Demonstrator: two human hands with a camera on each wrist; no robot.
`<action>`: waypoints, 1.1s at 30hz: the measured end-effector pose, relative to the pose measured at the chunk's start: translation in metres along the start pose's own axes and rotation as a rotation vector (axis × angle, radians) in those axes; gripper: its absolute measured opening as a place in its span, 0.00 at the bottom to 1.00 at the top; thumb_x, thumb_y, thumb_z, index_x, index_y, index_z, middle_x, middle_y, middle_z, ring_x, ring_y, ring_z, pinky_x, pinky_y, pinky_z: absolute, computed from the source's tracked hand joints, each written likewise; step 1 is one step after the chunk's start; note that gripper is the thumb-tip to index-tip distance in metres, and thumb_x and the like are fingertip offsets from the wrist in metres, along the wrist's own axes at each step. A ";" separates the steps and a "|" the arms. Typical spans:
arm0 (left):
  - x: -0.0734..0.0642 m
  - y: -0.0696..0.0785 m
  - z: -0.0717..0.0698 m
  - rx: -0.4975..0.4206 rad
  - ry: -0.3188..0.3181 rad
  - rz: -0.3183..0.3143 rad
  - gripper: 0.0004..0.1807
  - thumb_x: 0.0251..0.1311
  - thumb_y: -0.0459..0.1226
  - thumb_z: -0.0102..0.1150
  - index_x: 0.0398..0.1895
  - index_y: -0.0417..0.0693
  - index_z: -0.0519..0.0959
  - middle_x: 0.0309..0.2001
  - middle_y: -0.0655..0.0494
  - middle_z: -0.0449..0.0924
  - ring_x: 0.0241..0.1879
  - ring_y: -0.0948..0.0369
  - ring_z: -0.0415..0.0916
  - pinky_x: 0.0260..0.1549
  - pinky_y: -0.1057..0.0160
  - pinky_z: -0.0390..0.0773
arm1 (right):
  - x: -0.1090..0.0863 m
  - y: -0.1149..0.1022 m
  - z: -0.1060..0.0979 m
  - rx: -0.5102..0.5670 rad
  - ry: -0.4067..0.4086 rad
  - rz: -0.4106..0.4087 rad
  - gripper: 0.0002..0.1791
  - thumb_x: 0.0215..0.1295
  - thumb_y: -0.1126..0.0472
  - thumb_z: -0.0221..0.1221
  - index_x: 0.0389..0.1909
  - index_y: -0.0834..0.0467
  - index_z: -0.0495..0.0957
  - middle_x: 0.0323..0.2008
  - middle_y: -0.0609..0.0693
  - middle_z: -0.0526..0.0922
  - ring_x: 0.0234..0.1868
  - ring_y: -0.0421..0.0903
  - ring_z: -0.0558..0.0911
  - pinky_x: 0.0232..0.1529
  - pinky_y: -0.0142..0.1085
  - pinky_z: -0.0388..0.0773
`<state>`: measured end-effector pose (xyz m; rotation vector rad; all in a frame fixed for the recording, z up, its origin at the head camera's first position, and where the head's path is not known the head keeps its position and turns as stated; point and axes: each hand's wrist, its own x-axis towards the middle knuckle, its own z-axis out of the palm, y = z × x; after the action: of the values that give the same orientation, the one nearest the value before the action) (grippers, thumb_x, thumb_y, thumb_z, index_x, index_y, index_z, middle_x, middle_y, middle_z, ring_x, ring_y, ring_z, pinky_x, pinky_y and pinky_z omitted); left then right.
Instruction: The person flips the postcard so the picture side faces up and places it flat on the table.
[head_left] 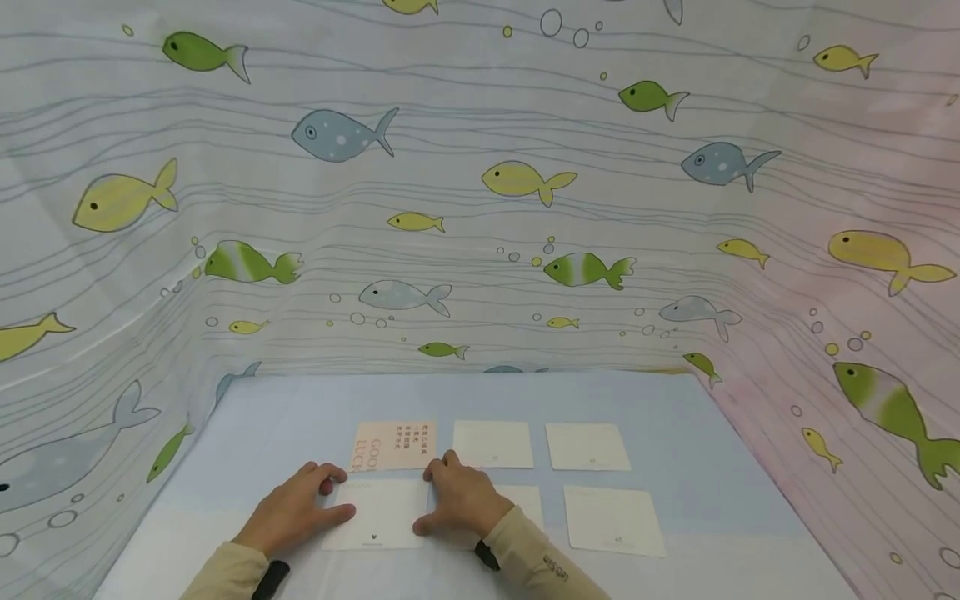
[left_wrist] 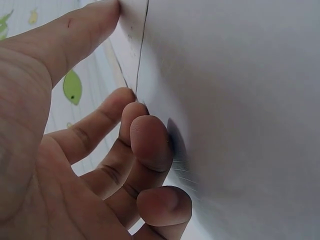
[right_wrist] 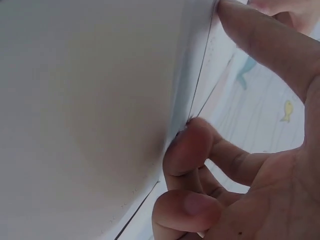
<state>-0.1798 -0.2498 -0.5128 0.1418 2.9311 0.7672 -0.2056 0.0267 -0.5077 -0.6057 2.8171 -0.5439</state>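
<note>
A white card with a tiny dark mark near its lower edge lies on the table at the front left. At its left edge my left hand touches it with the thumb, the other fingers bent near the upper left corner. My right hand is at the opposite edge, thumb low and index finger by the upper right corner. Just behind lies a pink-orange card printed with "GOOD LUCK" and columns of characters. Another white card is partly hidden by my right hand.
Two white cards, one middle and one right, lie in the back row. A further white card lies at the front right. The pale blue table is enclosed by a fish-patterned curtain.
</note>
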 end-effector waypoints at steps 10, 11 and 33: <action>0.001 0.001 0.001 -0.001 -0.006 -0.023 0.34 0.48 0.61 0.75 0.53 0.53 0.81 0.42 0.59 0.74 0.35 0.59 0.72 0.38 0.50 0.76 | -0.001 -0.002 0.000 -0.038 -0.029 0.007 0.48 0.37 0.33 0.79 0.59 0.53 0.77 0.43 0.48 0.72 0.28 0.42 0.72 0.35 0.36 0.78; 0.001 0.001 0.001 0.001 -0.005 -0.022 0.34 0.48 0.61 0.74 0.54 0.53 0.81 0.42 0.59 0.74 0.35 0.59 0.72 0.38 0.50 0.76 | -0.001 -0.001 0.000 -0.034 -0.028 0.006 0.47 0.37 0.33 0.79 0.58 0.53 0.77 0.43 0.48 0.72 0.28 0.42 0.73 0.35 0.36 0.78; -0.004 0.002 0.000 0.046 -0.029 -0.024 0.45 0.39 0.65 0.77 0.60 0.52 0.78 0.44 0.58 0.73 0.35 0.59 0.73 0.36 0.52 0.77 | 0.000 0.000 -0.001 -0.071 -0.061 -0.037 0.55 0.34 0.30 0.79 0.63 0.54 0.74 0.46 0.49 0.71 0.30 0.40 0.73 0.37 0.34 0.78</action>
<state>-0.1758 -0.2483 -0.5118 0.1197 2.9185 0.6891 -0.2061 0.0269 -0.5072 -0.6776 2.7830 -0.4255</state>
